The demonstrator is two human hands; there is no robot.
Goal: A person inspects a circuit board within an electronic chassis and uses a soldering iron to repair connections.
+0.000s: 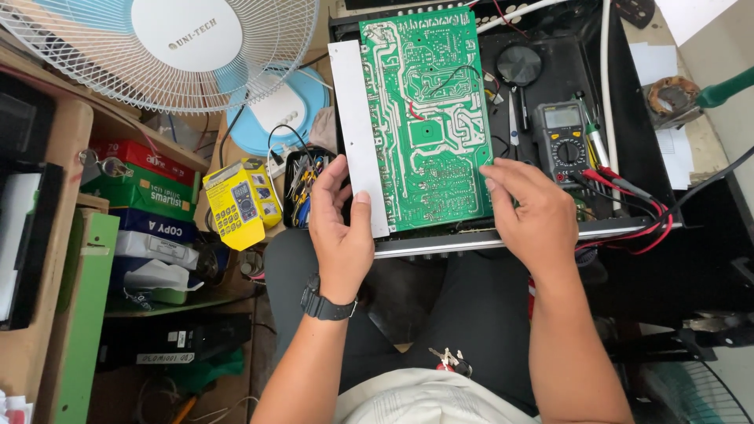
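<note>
- The green circuit board (424,118) lies solder side up on the open black chassis (628,228), at about 12 o'clock from your lap, with a pale metal strip (357,133) fixed along its left edge.
- Your left hand (339,228) grips the lower left corner: the thumb presses on the metal strip and the other fingers are curled at its edge, probably under it, though this is partly hidden.
- Your right hand (530,208) rests on the lower right edge of the board, fingers held close together and flat, pinching nothing.
- I judge the board to be light and stiff, but fragile: the solder points are sharp, and thin wires (452,78) are attached to it.
- Take hold at the metal strip and the bare edges, not on the copper tracks.
- A multimeter (567,141) with red and black leads lies at 1 o'clock, just beside your right hand.
- A yellow carton (236,202) with a picture of a meter stands at 9 o'clock of the left hand.
- Further at 9 o'clock, flat boxes in red, green, blue and white are stacked on a shelf (145,208).
- A white fan (169,47) with a round label fills 10 o'clock.
</note>
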